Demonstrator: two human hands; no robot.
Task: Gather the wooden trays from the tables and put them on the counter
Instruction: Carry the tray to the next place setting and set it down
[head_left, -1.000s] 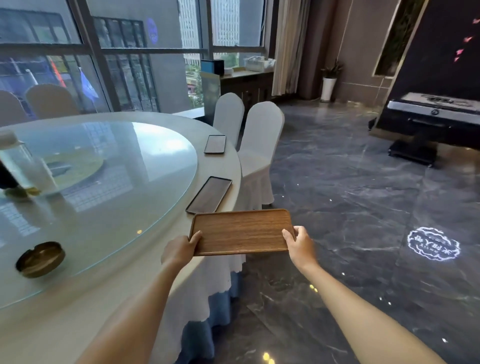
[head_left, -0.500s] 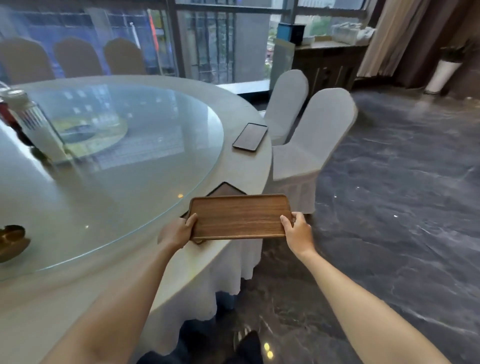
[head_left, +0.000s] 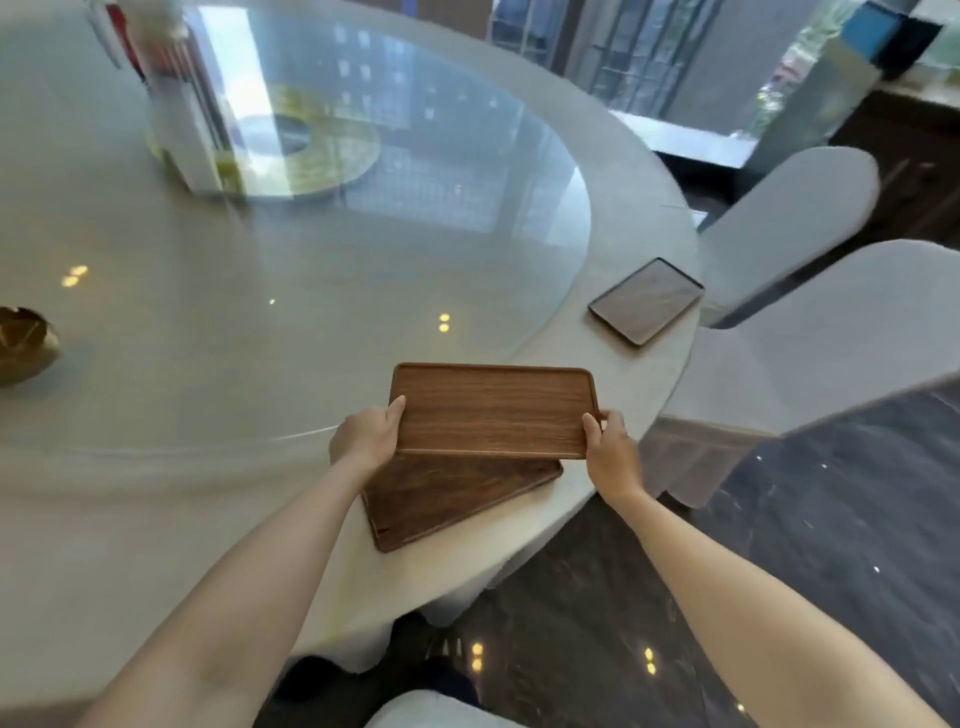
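Round surface (head_left: 639, 218) with white cloth and glass turntable (head_left: 311, 270). 2 covered chairs (head_left: 810, 332) at right. Held tray (head_left: 493, 410) above surface edge, overlapping second tray (head_left: 457, 499) lying on surface; contact between them cannot be told. Third tray (head_left: 645, 300) lies farther along edge. Left hand (head_left: 366, 439) and right hand (head_left: 613, 452): fingers clamped on held tray's short ends. Brass ashtray (head_left: 23, 345) at left.

Held tray (head_left: 491, 408): I now carry it over the table (head_left: 613, 218), no longer beyond its edge.
Second tray (head_left: 447, 496): now directly beneath it, mostly covered.
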